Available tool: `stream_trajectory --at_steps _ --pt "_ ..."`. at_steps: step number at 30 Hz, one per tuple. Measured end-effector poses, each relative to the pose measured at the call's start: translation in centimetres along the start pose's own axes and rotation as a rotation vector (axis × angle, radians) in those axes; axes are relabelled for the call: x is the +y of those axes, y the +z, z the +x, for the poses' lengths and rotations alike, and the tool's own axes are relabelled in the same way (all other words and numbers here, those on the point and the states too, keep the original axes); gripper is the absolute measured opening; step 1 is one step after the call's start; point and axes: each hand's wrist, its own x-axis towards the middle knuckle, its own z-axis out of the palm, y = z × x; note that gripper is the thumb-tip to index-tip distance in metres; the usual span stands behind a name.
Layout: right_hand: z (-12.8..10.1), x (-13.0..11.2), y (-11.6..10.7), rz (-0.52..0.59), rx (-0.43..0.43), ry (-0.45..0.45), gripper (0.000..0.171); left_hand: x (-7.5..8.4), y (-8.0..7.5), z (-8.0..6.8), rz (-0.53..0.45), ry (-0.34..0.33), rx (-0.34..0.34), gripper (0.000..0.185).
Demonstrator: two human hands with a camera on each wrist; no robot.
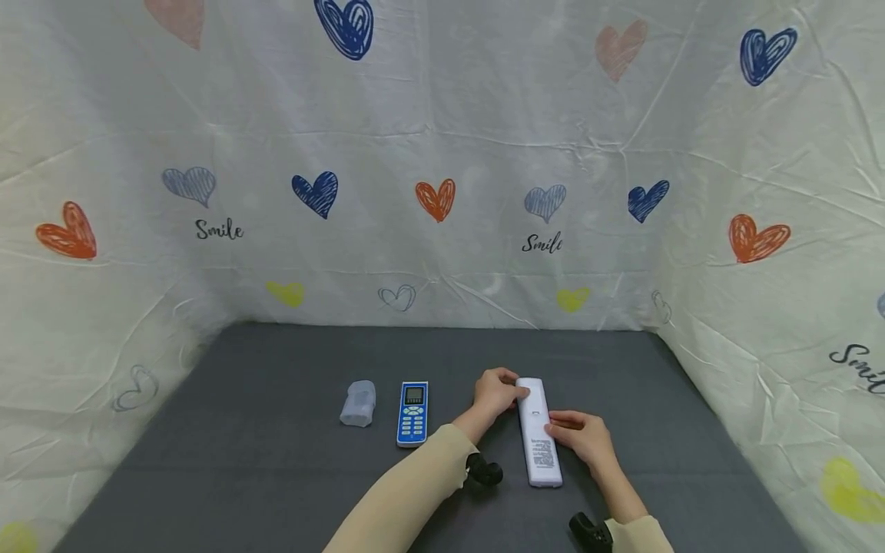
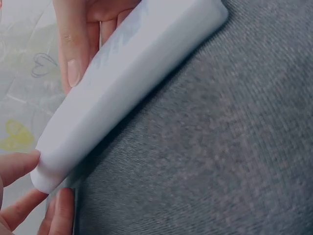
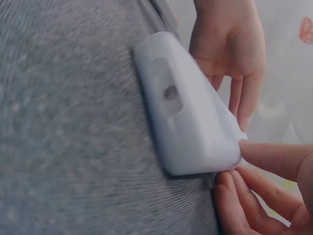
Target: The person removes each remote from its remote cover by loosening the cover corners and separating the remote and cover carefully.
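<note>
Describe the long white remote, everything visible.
The long white remote is a slim, smooth plastic bar with rounded ends, lying back-up on the grey mat, lengthwise away from the person. Its back shows a printed label and a recessed oval spot. The left hand holds its far end; the right hand touches its right edge at mid-length.

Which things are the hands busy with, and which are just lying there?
In use: white remote, face down, touched by left hand and right hand.
Lying about: blue remote; small clear cover; grey mat.
</note>
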Motion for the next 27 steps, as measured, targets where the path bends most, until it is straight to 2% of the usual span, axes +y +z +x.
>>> stream_trajectory --at_steps 10,18,27 --pt "-0.5 -1.7 -0.6 0.031 -0.045 -0.055 0.038 1.2 -1.6 -0.6 -0.033 0.106 -0.019 0.023" --pt "-0.5 -3.0 -0.8 -0.016 -0.003 -0.096 0.041 2.4 -2.3 -1.6 -0.036 0.242 -0.015 0.025" --pt "0.0 -5.0 -1.4 -0.035 0.002 -0.146 0.037 3.5 -3.1 -3.3 -0.015 0.335 -0.029 0.026"
